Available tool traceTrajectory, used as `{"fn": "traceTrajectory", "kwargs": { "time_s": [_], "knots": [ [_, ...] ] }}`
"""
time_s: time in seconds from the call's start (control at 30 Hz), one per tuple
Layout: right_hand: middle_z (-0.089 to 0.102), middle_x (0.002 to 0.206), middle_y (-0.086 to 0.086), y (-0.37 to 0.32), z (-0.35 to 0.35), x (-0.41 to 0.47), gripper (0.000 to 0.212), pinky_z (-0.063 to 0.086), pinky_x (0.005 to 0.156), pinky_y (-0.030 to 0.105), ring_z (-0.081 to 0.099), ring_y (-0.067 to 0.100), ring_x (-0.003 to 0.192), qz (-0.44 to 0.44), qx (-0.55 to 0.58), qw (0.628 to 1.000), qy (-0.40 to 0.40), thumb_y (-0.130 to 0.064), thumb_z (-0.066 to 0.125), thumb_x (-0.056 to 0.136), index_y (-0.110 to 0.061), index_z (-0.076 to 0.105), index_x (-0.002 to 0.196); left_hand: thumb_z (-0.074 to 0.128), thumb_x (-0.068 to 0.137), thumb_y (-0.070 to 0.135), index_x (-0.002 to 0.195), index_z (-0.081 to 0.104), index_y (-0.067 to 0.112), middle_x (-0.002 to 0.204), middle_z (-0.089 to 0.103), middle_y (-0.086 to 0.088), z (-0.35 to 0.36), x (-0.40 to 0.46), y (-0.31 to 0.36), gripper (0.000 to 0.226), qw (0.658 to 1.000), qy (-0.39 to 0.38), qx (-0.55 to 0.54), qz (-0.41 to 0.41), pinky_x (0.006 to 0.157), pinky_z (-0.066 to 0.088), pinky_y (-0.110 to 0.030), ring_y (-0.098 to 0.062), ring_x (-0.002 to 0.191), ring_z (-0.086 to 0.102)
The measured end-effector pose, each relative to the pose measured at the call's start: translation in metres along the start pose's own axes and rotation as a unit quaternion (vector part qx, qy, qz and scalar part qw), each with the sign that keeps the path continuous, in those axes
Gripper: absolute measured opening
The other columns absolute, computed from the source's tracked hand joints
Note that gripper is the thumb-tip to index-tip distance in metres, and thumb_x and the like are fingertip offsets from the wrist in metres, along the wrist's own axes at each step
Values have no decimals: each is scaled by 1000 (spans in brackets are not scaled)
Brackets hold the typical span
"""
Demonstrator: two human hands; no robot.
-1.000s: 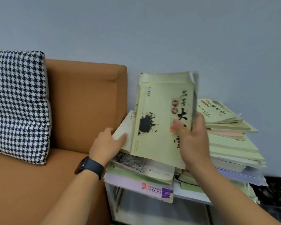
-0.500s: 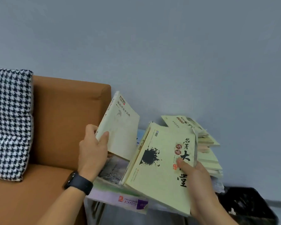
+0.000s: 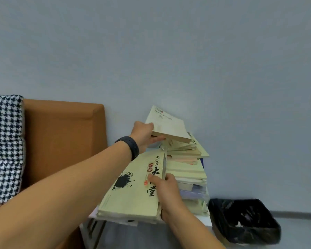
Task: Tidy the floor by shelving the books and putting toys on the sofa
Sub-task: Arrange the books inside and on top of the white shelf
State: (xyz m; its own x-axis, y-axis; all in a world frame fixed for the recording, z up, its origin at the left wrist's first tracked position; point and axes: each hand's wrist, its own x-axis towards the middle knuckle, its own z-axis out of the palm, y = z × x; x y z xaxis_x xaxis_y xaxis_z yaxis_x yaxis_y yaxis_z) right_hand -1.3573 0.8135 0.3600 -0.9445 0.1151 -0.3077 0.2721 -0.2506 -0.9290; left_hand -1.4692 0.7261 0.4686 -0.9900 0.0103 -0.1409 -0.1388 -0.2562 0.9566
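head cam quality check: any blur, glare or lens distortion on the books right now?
Head view: soft, even lighting with no glare. The cover print on the ink-blot book reads clearly, while the pale book gripped by the left hand is slightly soft. Wide-angle stretch enlarges the near forearm.

Your right hand (image 3: pixel 166 193) covers part of the lettering on the green book (image 3: pixel 133 191), and that book hides the pile under it. The checked cushion (image 3: pixel 4 150) is cut by the left edge. The white book's (image 3: pixel 168 128) title is too blurred to read.
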Motion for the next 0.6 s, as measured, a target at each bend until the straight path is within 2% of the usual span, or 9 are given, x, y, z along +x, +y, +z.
{"fn": "traceTrajectory", "kwargs": {
  "time_s": [0.03, 0.1, 0.13, 0.2, 0.23, 0.3, 0.37, 0.5, 0.6],
  "knots": [
    [74, 100, 15, -3, -4, -1, 29, 63, 73, 48, 75, 32, 84, 10, 8, 1000, -10, -8, 72, 90, -9, 53, 112, 41, 104, 3, 126, 45, -3, 123, 61, -22, 8, 2, -9, 23, 999, -14, -17, -39, 74, 63, -39, -38, 93, 73],
    [74, 101, 17, -8, -8, -2, 31, 63, 68, 46, 75, 33, 83, 25, 18, 999, -24, -6, 73, 89, -7, 54, 113, 38, 106, 2, 119, 48, -5, 122, 61, -24, 15, 5, -20, 18, 992, -53, -37, -113, 83, 61, -41, -39, 107, 65],
    [74, 100, 18, -9, -10, -3, 32, 63, 66, 44, 76, 33, 82, 31, 22, 999, -27, -6, 73, 88, -6, 55, 114, 37, 106, 3, 119, 49, -5, 121, 61, -25, 18, 7, -24, 18, 986, -75, -33, -143, 88, 60, -42, -39, 108, 64],
    [75, 100, 18, -10, -14, -1, 35, 63, 67, 45, 76, 33, 82, 39, 33, 998, -37, -5, 74, 87, -3, 56, 116, 46, 105, 5, 124, 51, -6, 115, 66, -21, 19, 12, -26, 23, 981, -104, 58, -156, 82, 62, -37, -31, 98, 69],
    [75, 100, 18, -10, -15, 1, 36, 63, 69, 47, 76, 34, 82, 40, 37, 998, -40, -5, 74, 86, -3, 56, 118, 53, 103, 9, 124, 55, -5, 108, 69, -16, 17, 15, -24, 25, 974, -108, 142, -137, 76, 63, -31, -25, 86, 70],
    [76, 100, 18, -10, -17, 4, 38, 63, 71, 49, 76, 34, 82, 38, 36, 998, -42, -6, 75, 85, -3, 57, 119, 64, 99, 18, 114, 64, -3, 93, 67, -8, 14, 16, -18, 26, 940, -101, 320, -68, 68, 58, -24, -16, 67, 61],
    [76, 100, 17, -10, -18, 5, 38, 63, 67, 46, 76, 32, 80, 40, 30, 998, -43, -6, 75, 86, -3, 57, 119, 64, 98, 21, 107, 67, 4, 91, 64, -9, 6, 14, -13, 20, 901, -80, 427, 8, 68, 53, -26, -18, 70, 56],
    [76, 101, 16, -9, -22, 6, 34, 62, 61, 40, 77, 31, 79, 41, 20, 997, -56, -6, 72, 88, -6, 57, 118, 57, 101, 26, 115, 67, 22, 105, 68, 3, -46, -2, -8, 18, 874, -48, 472, 108, 66, 50, -24, -16, 82, 64],
    [77, 96, 13, -7, -26, 4, 29, 62, 62, 40, 77, 30, 77, 22, -10, 998, -66, -6, 72, 88, -7, 59, 115, 58, 100, 24, 104, 70, 24, 101, 71, 4, -127, -23, -32, 13, 874, 71, 462, 134, 67, 47, -24, -18, 86, 65]
  ]
}}
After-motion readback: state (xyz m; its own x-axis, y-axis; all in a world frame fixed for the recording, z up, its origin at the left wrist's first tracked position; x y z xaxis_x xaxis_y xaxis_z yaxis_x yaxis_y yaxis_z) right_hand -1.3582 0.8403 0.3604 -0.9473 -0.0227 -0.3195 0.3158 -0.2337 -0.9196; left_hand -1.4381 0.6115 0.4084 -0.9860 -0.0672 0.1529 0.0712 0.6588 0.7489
